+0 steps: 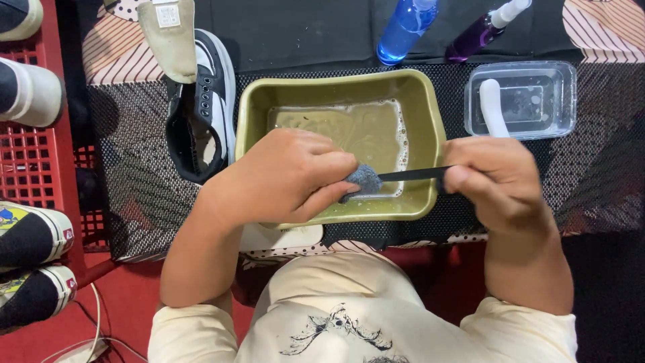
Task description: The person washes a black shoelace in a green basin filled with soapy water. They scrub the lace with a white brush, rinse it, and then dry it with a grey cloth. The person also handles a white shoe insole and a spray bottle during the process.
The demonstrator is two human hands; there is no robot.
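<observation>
A black-and-white sneaker (201,107) lay at upper left, beside the olive basin (430,114) of murky water. Over it, the left hand (282,176) pinched a gray scrub pad (363,179) around a black shoelace (410,174), which the right hand (496,181) gripped and held taut, so drips probably fell in the basin.
</observation>
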